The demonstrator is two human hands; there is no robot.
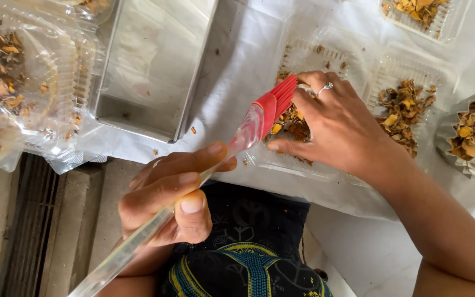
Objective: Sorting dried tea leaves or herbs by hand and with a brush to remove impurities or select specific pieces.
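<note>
Clear-handled brush (pixel 193 192) sits gripped in our left hand (pixel 174 201), its red bristles reaching the dried orange pieces (pixel 292 124) in a plastic tray (pixel 325 55) just beyond, where our right hand (pixel 339 129) rests loosely curled over them.

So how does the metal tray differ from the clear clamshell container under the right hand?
The metal tray is opaque, steel and nearly bare, with only a few crumbs. The clear clamshell container is see-through, ribbed plastic and holds a pile of dried orange-brown pieces under the right hand. Both sit open on the white cloth.
</note>
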